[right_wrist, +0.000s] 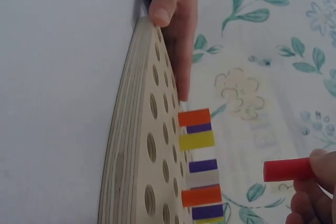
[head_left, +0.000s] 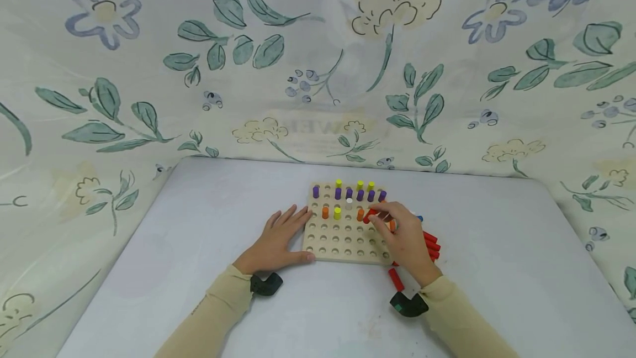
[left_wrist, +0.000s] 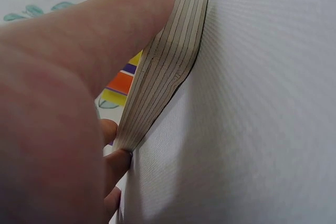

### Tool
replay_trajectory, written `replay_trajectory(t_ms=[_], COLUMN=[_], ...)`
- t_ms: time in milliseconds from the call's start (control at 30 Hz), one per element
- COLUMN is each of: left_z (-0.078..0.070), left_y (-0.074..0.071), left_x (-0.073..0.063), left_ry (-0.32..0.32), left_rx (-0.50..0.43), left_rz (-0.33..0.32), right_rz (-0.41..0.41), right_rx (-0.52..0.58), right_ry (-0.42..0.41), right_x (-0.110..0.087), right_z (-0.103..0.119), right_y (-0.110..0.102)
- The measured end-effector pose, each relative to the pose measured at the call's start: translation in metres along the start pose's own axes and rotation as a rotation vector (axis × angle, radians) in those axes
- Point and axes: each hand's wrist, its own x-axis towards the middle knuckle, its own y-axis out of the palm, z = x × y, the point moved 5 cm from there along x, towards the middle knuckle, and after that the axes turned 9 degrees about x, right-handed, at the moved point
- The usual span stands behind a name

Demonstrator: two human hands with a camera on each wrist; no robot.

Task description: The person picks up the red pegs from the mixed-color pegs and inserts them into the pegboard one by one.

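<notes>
A wooden pegboard [head_left: 328,245] with rows of round holes lies on the table. My left hand [head_left: 278,245] rests against its left side, fingers spread along the edge and the thumb at the near corner. Between thumb and fingers, my right hand [head_left: 409,242] pinches a red peg [right_wrist: 286,169], held above the right half of the board. In the right wrist view the peg is apart from the board. Purple pegs [head_left: 338,194] stand in a far row, with yellow pegs [head_left: 360,185] behind them. Orange pegs [head_left: 325,212], a yellow peg [head_left: 337,213] and a white peg [head_left: 349,203] stand nearer.
Several loose red pegs [head_left: 432,246] lie right of the board, partly hidden by the right hand. One red peg [head_left: 395,279] lies near the right wrist. A blue peg [head_left: 420,218] shows behind that hand. Flower-patterned cloth [head_left: 318,59] rises behind the white table [head_left: 223,192].
</notes>
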Motion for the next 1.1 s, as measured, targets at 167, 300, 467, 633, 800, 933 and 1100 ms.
replay_trajectory(t_ms=[167, 300, 467, 633, 800, 933, 1100], left_z=[-0.001, -0.002, -0.002, -0.002, -0.003, -0.001, -0.001], left_y=[-0.001, -0.001, -0.001, -0.002, -0.001, -0.001, -0.001], left_x=[-0.001, -0.001, -0.001, -0.001, -0.001, 0.0, 0.0], left_ry=[0.0, 0.0, -0.001, 0.001, 0.002, 0.003, 0.014], left_rx=[-0.008, -0.006, 0.006, 0.006, 0.007, 0.017, 0.014], left_rz=[-0.002, -0.003, -0.001, -0.002, 0.002, -0.003, -0.014], right_rz=[0.034, 0.051, 0.066, 0.086, 0.099, 0.12, 0.143], right_rx=[0.011, 0.027, 0.041, 0.038, 0.021, 0.031, 0.013], right_ry=[0.027, 0.018, -0.004, -0.008, 0.003, 0.023, 0.028], right_x=[0.0, 0.001, 0.003, 0.006, 0.007, 0.009, 0.011], right_z=[0.005, 0.007, 0.01, 0.012, 0.013, 0.014, 0.016], right_y=[0.01, 0.017, 0.025, 0.034, 0.043, 0.051, 0.06])
